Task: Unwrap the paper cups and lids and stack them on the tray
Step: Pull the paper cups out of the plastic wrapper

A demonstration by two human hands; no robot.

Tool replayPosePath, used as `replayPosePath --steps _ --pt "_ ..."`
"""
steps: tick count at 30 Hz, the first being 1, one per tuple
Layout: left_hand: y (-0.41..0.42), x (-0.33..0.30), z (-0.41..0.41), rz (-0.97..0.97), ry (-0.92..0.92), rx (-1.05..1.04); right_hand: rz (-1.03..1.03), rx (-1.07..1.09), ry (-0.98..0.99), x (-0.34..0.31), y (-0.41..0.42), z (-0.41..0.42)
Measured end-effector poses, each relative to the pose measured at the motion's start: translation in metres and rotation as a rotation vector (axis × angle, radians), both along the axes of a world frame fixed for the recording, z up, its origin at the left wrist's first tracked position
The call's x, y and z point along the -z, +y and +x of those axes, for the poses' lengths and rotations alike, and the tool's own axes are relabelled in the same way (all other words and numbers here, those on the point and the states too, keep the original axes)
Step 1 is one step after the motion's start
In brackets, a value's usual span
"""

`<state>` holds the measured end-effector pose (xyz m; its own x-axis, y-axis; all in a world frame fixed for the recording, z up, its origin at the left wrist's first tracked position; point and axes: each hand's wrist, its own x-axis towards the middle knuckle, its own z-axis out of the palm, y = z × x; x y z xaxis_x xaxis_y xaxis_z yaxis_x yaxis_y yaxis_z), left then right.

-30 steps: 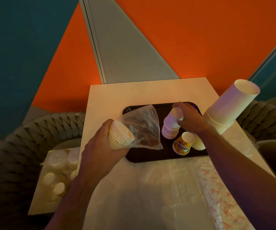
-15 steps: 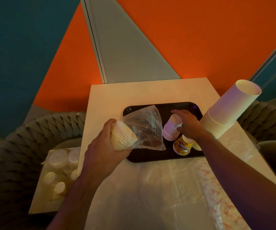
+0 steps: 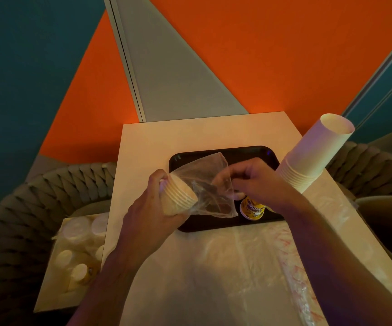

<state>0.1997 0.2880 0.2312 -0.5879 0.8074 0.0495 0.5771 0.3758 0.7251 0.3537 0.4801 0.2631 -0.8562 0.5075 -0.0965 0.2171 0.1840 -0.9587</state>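
A person's left hand gripped a sleeve of paper cups above the tray as the right hand pinched its plastic wrapper alongside.

Clear crinkly plastic wrap; matt paper cups; dark smooth tray.
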Motion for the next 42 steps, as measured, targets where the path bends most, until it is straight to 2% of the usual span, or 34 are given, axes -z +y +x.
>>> replayPosePath --steps 5,14,28,42 --pt "0.001 0.003 0.003 -0.003 0.003 0.032 -0.048 -0.085 0.013 0.010 -0.011 -0.004" --pt "0.000 0.003 0.008 0.010 0.006 0.092 0.115 -0.239 0.050 0.017 -0.026 -0.020" --pt "-0.006 0.006 0.003 -0.004 0.057 0.063 -0.141 -0.062 0.081 0.007 -0.027 -0.010" --pt "-0.002 0.004 0.003 -0.038 0.102 0.073 -0.108 -0.110 0.070 0.006 -0.022 -0.007"
